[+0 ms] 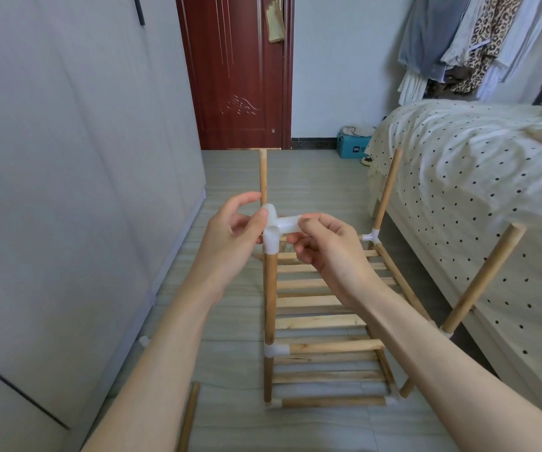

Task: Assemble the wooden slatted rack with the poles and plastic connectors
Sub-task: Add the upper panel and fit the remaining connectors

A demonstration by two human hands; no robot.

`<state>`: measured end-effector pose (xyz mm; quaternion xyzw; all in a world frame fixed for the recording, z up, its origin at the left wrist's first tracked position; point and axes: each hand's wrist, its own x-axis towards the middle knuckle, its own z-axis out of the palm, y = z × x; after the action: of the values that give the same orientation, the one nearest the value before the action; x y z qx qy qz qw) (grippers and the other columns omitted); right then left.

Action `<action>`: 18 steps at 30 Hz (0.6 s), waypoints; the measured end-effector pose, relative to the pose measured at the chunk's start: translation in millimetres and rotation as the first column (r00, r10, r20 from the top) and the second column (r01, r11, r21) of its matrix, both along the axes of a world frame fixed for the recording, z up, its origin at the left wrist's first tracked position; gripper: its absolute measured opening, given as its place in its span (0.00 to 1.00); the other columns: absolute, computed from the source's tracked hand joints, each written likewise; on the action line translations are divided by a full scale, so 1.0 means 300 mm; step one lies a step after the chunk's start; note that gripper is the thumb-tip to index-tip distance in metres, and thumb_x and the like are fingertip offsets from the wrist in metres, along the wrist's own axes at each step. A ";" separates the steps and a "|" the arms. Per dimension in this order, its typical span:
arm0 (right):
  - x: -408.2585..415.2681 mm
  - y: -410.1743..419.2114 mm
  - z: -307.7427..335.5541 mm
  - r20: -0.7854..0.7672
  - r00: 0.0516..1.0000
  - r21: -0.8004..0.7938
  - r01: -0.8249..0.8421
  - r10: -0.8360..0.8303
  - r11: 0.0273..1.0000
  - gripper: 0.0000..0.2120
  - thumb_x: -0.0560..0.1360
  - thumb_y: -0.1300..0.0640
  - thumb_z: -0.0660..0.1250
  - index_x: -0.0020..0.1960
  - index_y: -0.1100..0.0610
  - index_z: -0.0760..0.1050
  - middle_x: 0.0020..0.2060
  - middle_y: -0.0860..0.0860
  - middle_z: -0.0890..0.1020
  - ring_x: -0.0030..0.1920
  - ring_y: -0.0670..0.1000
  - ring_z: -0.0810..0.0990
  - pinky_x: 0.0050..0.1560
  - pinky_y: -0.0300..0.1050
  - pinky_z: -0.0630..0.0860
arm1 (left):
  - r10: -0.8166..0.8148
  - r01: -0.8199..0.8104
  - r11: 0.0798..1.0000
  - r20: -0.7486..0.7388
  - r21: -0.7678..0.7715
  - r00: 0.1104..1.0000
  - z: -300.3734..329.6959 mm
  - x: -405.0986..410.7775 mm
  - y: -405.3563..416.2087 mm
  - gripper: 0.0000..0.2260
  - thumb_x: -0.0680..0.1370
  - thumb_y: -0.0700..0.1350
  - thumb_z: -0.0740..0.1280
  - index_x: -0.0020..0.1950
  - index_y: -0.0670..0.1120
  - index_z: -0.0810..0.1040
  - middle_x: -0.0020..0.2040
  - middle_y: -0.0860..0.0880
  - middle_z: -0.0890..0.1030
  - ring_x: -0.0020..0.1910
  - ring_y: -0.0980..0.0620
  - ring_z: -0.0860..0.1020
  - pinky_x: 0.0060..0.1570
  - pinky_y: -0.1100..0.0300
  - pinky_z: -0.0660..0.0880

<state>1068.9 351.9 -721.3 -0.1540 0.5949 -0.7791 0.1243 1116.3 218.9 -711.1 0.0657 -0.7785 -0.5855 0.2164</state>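
1. Rack [325, 321] stands on the floor beside the bed [459, 164]; 2 slatted tiers are in, uprights still bare on top.
2. White connector [278, 228] sits on the near-left pole [269, 298], roughly at chest-of-frame height.
3. Left hand [230, 233] pinches the connector's left side, fingers curled round it. Right hand [322, 246] grips its side socket, fingers narrow.
4. Judgement: connector looks light, rigid and slick, so hold it at the socket barrels. Poles look stiff and light; steady one just below the joint while pressing.
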 end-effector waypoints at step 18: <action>0.000 -0.001 -0.062 -0.133 0.991 0.097 0.007 0.006 0.995 0.07 0.77 0.56 0.65 0.46 0.60 0.74 0.30 0.52 0.76 0.26 0.45 0.69 0.27 0.34 0.66 | -0.096 0.016 0.928 0.198 0.371 0.976 -0.056 -0.036 0.014 0.08 0.78 0.52 0.63 0.51 0.50 0.77 0.50 0.47 0.81 0.48 0.51 0.79 0.48 0.59 0.75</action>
<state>1069.0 351.5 -739.9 -0.1992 0.6392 -0.7371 0.0916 1105.4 223.0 -728.0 0.1449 -0.6753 -0.7163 0.0992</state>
